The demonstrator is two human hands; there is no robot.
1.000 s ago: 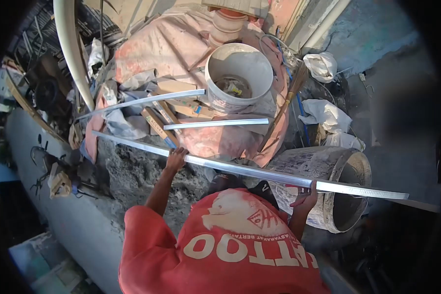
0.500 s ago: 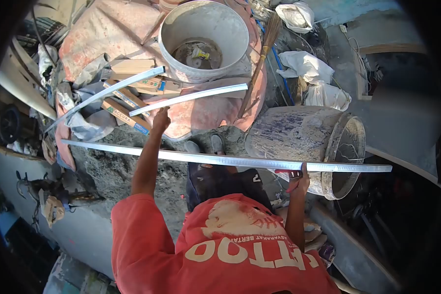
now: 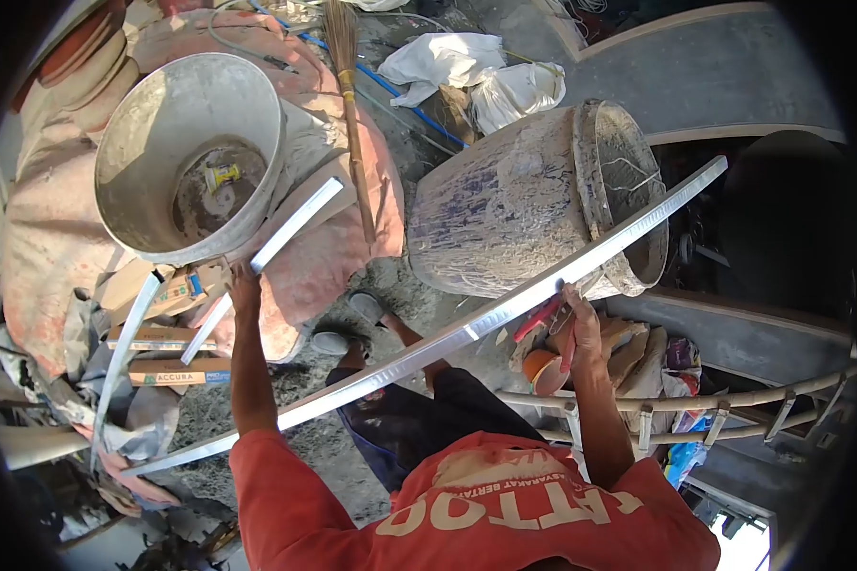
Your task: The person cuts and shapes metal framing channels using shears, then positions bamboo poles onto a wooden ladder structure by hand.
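My left hand (image 3: 245, 281) is closed around the middle of a short silver metal strip (image 3: 298, 225), beside the large bucket. In my right hand (image 3: 581, 328) are a red-handled tool (image 3: 540, 320) and the long silver metal strip (image 3: 448, 344), which slants from lower left to upper right across my legs. The tool's head is mostly hidden. Another metal strip (image 3: 122, 357) leans at the left, near cardboard boxes (image 3: 176, 371).
A large bucket (image 3: 129, 143) stands on pinkish sheeting (image 3: 48, 247). A dirty drum (image 3: 500, 205) lies on its side under the long strip's right part. A broom (image 3: 353, 124), white sacks (image 3: 445, 62) and a bamboo ladder (image 3: 676, 404) are around.
My left hand has gone from the long strip to the short one and closed on it. The long strip has tilted, its right end raised. The view has turned, moving the bucket left.
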